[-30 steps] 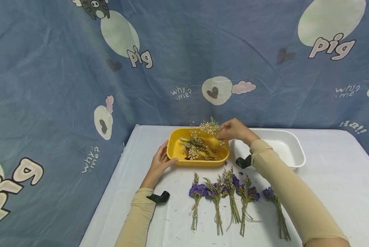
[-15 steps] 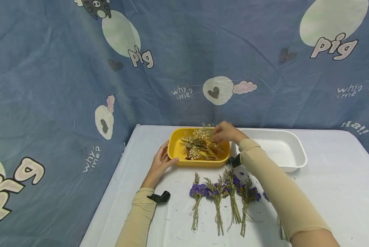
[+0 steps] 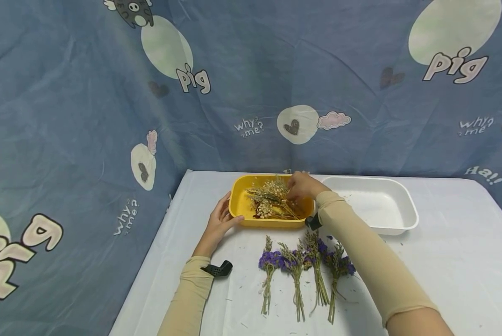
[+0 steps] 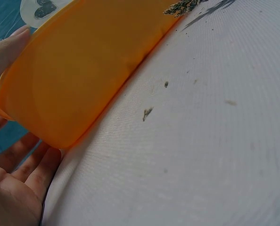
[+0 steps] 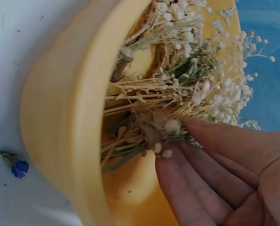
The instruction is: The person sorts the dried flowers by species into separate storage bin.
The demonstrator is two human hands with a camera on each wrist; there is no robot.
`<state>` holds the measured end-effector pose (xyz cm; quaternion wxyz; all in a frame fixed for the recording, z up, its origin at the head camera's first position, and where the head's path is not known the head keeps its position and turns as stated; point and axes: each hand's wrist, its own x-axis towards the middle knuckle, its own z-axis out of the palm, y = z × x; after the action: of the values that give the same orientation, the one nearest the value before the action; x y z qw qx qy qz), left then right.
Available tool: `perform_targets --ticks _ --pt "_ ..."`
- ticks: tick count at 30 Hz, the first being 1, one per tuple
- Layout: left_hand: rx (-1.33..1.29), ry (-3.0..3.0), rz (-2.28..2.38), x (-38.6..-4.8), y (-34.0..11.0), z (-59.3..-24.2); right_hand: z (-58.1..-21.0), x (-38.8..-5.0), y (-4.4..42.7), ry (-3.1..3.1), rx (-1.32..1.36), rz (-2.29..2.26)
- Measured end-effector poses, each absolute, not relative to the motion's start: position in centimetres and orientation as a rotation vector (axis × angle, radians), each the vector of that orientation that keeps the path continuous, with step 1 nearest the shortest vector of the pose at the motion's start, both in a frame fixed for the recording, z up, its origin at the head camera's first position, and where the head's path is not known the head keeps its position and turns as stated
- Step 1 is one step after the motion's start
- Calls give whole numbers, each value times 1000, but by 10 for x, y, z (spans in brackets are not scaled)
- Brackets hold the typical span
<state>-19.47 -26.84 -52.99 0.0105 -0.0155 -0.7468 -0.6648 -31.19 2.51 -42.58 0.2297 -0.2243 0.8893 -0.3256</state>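
The yellow tray (image 3: 272,224) holds bunches of dried cream-white flowers (image 3: 268,201) with straw-like and green stems. My left hand (image 3: 217,225) rests against its left end, fingers lightly bent and spread around the corner; in the left wrist view, the fingers of that hand (image 4: 22,174) touch the orange-looking tray wall (image 4: 83,70). Inside the tray's right side, my right hand (image 3: 304,186) pinches a bunch. The right wrist view has the thumb and fingers of this hand (image 5: 225,174) at the stems of white flowers (image 5: 225,99), lying over the tray rim (image 5: 86,108); some fingertips are hidden.
A white tray (image 3: 395,230) stands right of the yellow one. Several tied bunches with purple flowers (image 3: 270,259) lie in front, partly beside my right sleeve (image 3: 368,252). Small plant bits are scattered on the white cloth (image 3: 234,298). A blue printed curtain (image 3: 234,56) hangs behind.
My right hand has moved left and down into the yellow tray, lowering the pale flower bunch onto the others. Its sleeve now covers the rightmost purple bunch. The left hand has stayed put.
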Motion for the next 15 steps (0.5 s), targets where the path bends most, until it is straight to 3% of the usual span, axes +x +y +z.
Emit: perform_targets --ticks 15 --pt "-32 -2335 -2106 -195 -269 -531 -429 -312 25 2560 -611 -767"
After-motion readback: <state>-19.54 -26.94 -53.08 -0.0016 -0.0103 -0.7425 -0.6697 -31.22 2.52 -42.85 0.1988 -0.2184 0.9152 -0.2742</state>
